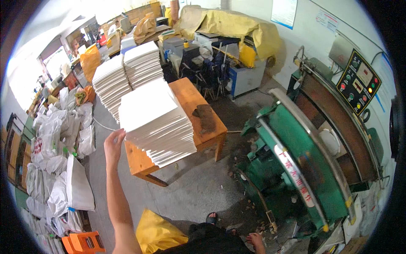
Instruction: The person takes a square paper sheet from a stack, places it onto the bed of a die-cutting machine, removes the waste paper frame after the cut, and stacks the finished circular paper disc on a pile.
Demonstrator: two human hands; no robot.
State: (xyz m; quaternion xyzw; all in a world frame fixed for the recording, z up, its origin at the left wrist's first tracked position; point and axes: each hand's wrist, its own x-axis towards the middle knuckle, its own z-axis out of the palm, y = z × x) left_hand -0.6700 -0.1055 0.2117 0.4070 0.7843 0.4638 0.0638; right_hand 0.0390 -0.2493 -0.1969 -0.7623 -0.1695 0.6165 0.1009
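My left arm reaches forward, and my left hand [113, 144] is at the near left corner of a tall stack of white sheets [158, 122]. Its fingertips are closed at the edge of the top sheet. The stack stands on an orange-brown wooden table [186, 91], its layers slightly uneven. Behind it are two more stacks, one at the left [111, 80] and one farther back [141, 59]. My right hand [256, 241] hangs low beside my body at the lower edge, partly cut off, with its fingers loosely apart and nothing visible in them.
At right stands a green machine [292, 156] with a curved metal rail and a control panel [358, 82] with coloured buttons. White sacks [59, 148] line the left. A yellow bag [158, 233] and an orange stool [83, 242] are near me. Yellow-covered equipment [237, 27] stands behind.
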